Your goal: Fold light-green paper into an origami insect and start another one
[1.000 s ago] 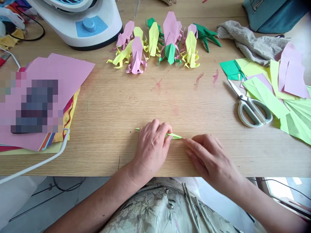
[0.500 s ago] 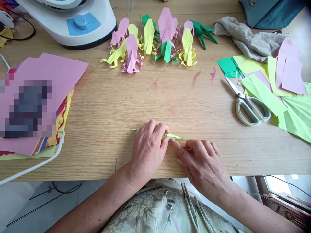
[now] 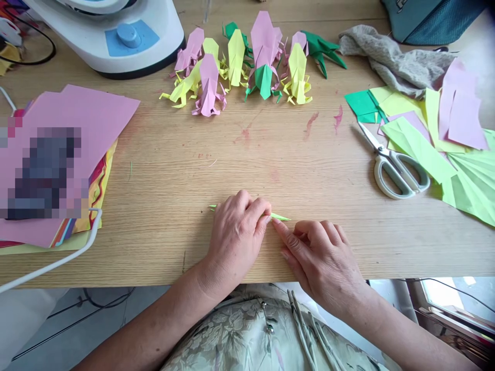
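A narrow folded strip of light green paper lies flat on the wooden table near its front edge. My left hand lies over most of the strip, fingers curled down and pressing it; only the two pointed ends show. My right hand is beside it on the right, index finger stretched onto the strip's right end, the other fingers curled under.
Several folded paper figures in pink, yellow and green stand at the back. Scissors lie right, beside green and pink paper scraps and a grey cloth. A stack of coloured sheets lies left, a white appliance behind it.
My right hand has slid left along the strip until its index finger meets my left fingertips. The left hand stays pressed on the paper.
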Motion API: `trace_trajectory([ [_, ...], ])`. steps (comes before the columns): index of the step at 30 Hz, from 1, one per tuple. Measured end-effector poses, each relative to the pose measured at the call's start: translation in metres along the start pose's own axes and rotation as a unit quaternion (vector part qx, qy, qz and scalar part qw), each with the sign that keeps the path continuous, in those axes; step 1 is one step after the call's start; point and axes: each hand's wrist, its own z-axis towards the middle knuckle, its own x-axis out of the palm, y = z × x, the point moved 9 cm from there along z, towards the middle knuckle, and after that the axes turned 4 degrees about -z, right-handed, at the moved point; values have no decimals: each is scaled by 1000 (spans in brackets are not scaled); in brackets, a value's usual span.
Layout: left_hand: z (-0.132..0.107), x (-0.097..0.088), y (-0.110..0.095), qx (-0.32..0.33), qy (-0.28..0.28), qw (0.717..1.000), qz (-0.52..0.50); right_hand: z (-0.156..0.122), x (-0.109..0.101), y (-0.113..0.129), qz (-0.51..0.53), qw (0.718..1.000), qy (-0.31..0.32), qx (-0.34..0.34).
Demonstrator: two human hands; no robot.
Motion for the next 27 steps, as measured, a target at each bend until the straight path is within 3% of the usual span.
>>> trace_trajectory([
  [27, 0, -2, -1, 7, -6, 1000, 5, -4, -2, -2, 1, 1000, -15, 5],
])
